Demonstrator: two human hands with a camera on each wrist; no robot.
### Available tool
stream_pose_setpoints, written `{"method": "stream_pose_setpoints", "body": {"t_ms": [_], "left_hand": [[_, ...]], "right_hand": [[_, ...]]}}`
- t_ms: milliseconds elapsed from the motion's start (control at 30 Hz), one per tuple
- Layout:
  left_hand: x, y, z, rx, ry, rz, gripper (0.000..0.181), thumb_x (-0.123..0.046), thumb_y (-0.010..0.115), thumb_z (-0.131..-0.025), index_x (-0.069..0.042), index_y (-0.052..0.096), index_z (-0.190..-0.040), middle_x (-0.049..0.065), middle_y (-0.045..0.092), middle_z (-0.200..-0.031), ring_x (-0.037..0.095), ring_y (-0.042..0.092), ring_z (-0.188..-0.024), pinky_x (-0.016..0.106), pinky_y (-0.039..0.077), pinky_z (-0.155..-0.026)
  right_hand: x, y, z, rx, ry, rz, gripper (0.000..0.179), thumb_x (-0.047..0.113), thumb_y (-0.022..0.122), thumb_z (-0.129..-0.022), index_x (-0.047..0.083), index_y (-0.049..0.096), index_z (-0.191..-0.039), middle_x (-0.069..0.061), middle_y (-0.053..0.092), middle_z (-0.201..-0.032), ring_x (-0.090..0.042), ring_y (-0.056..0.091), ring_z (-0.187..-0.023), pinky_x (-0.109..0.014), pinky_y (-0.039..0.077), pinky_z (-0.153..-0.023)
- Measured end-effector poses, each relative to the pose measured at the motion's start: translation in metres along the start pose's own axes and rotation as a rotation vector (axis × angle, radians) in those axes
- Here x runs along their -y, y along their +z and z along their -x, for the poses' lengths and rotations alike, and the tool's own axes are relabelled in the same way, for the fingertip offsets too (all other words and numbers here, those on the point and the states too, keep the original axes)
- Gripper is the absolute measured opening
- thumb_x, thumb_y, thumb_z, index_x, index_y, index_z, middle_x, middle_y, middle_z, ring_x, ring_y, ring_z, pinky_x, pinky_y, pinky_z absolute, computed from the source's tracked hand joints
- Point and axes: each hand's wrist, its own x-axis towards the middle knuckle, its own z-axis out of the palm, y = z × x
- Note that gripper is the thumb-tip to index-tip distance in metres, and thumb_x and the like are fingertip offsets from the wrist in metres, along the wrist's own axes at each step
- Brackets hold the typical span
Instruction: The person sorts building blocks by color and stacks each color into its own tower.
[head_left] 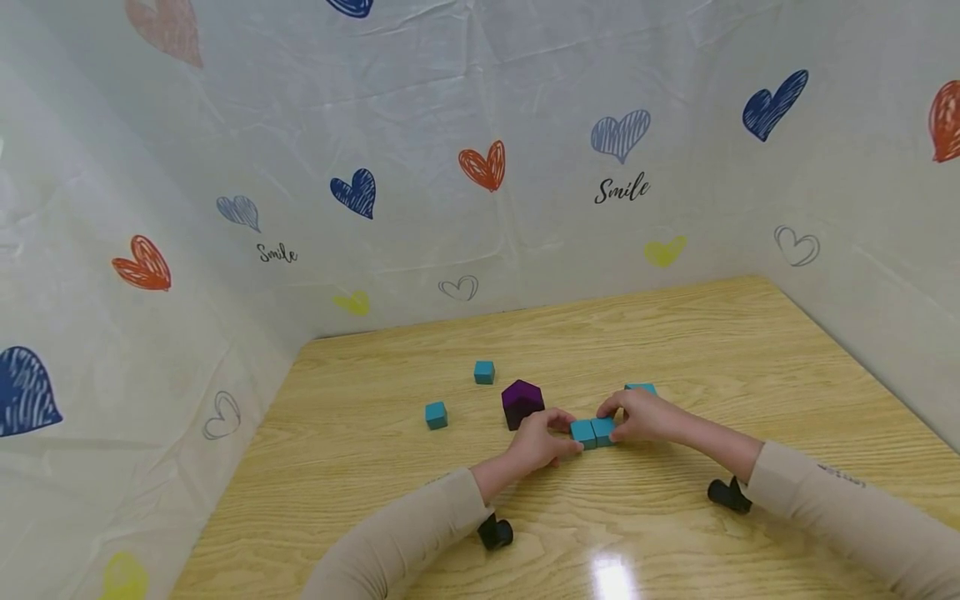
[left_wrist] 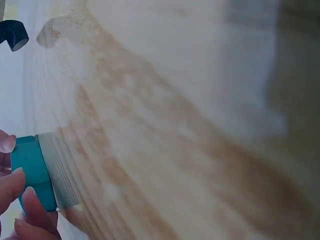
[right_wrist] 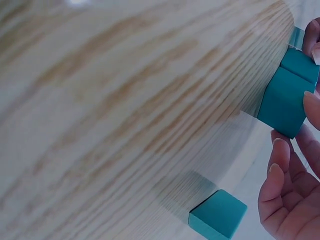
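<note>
Head view: left grip and right grip, each narrowly parted, pinch a pair of blue cubes, abutting on the counter, long axis running left to right! Left wrist: the pair stands nearly vertical. Right wrist: it slants steeply, top rightward.

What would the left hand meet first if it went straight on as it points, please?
Probably the left blue block at its fingertips, with the right blue block just beyond.

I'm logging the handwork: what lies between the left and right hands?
In the head view, a blue cube and a second blue cube sit side by side between the left hand and the right hand.
</note>
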Motion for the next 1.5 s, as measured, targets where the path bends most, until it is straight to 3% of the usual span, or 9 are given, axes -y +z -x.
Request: {"method": "stream_pose_setpoints", "body": {"t_ms": [233,367,500,633,767,933,1033,1200,1500], "left_hand": [[-0.001,0.002,0.002,-0.014,0.013,-0.064,0.04,-0.016,0.074,-0.077,-0.01,0.059,-0.114,0.002,0.063,-0.104,0.014,0.047,-0.046,0.024,0.045,-0.046],[-0.004,0.003,0.004,-0.04,0.059,-0.178,0.047,-0.021,0.073,-0.078,-0.015,0.057,-0.122,0.002,0.061,-0.117,0.017,0.061,-0.083,0.031,0.051,-0.074],[-0.015,0.0,0.01,-0.076,0.158,-0.252,0.047,-0.024,0.072,-0.079,-0.016,0.057,-0.123,0.001,0.06,-0.12,0.019,0.051,-0.115,0.035,0.043,-0.093],[-0.033,-0.011,0.018,-0.091,0.244,-0.213,0.046,-0.021,0.072,-0.08,-0.013,0.057,-0.123,0.003,0.061,-0.118,0.02,0.063,-0.085,0.025,0.051,-0.073],[-0.05,-0.034,0.02,-0.116,0.257,-0.123,0.045,-0.02,0.07,-0.082,-0.012,0.056,-0.124,0.005,0.06,-0.119,0.017,0.053,-0.05,0.021,0.046,-0.051],[-0.053,-0.077,0.006,-0.201,0.246,-0.057,0.043,-0.015,0.064,-0.086,-0.011,0.053,-0.128,0.012,0.056,-0.123,0.025,0.054,-0.056,0.029,0.051,-0.057],[-0.041,-0.102,-0.007,-0.25,0.213,-0.033,0.044,-0.012,0.062,-0.088,-0.009,0.05,-0.13,0.014,0.055,-0.125,0.027,0.054,-0.057,0.028,0.049,-0.056],[-0.013,-0.128,-0.025,-0.262,0.053,0.097,0.05,-0.013,0.059,-0.09,-0.011,0.042,-0.137,0.015,0.048,-0.132,0.036,0.059,-0.074,0.021,0.035,-0.047],[0.023,-0.134,-0.044,-0.22,-0.155,0.183,0.062,-0.009,0.056,-0.091,-0.012,0.027,-0.145,0.015,0.032,-0.145,0.024,0.059,-0.08,0.024,0.036,-0.057]], "right_hand": [[0.003,-0.001,0.0,0.036,0.035,-0.006,0.035,0.006,0.075,-0.073,-0.005,0.063,-0.104,-0.012,0.064,-0.099,-0.015,0.057,-0.078,-0.025,0.048,-0.064],[0.006,-0.003,0.001,0.064,0.071,-0.033,0.044,0.007,0.074,-0.074,-0.007,0.058,-0.112,-0.015,0.062,-0.101,-0.014,0.057,-0.072,-0.027,0.049,-0.064],[0.007,-0.005,0.002,0.069,0.097,-0.063,0.048,0.007,0.074,-0.074,-0.007,0.056,-0.115,-0.019,0.06,-0.104,-0.014,0.057,-0.072,-0.029,0.049,-0.066],[0.005,-0.006,0.003,0.066,0.083,-0.076,0.047,0.007,0.073,-0.074,-0.008,0.056,-0.115,-0.02,0.06,-0.105,-0.017,0.058,-0.075,-0.031,0.05,-0.067],[0.002,-0.006,0.005,0.056,0.066,-0.084,0.046,0.008,0.074,-0.074,-0.008,0.056,-0.114,-0.019,0.06,-0.103,-0.019,0.06,-0.077,-0.032,0.05,-0.067],[-0.002,-0.005,0.008,0.05,0.067,-0.122,0.046,0.007,0.073,-0.074,-0.009,0.055,-0.114,-0.018,0.059,-0.1,-0.017,0.059,-0.074,-0.029,0.048,-0.065],[-0.004,-0.004,0.009,0.04,0.069,-0.142,0.046,0.007,0.073,-0.073,-0.009,0.055,-0.113,-0.016,0.059,-0.099,-0.015,0.058,-0.071,-0.027,0.047,-0.064],[-0.008,-0.002,0.01,0.022,0.06,-0.153,0.047,0.007,0.074,-0.072,-0.009,0.056,-0.113,-0.018,0.059,-0.1,-0.015,0.058,-0.074,-0.026,0.048,-0.063],[-0.016,0.0,0.008,0.013,0.088,-0.202,0.053,0.012,0.077,-0.072,-0.009,0.055,-0.115,-0.015,0.059,-0.102,-0.029,0.054,-0.094,-0.026,0.047,-0.067]]}}
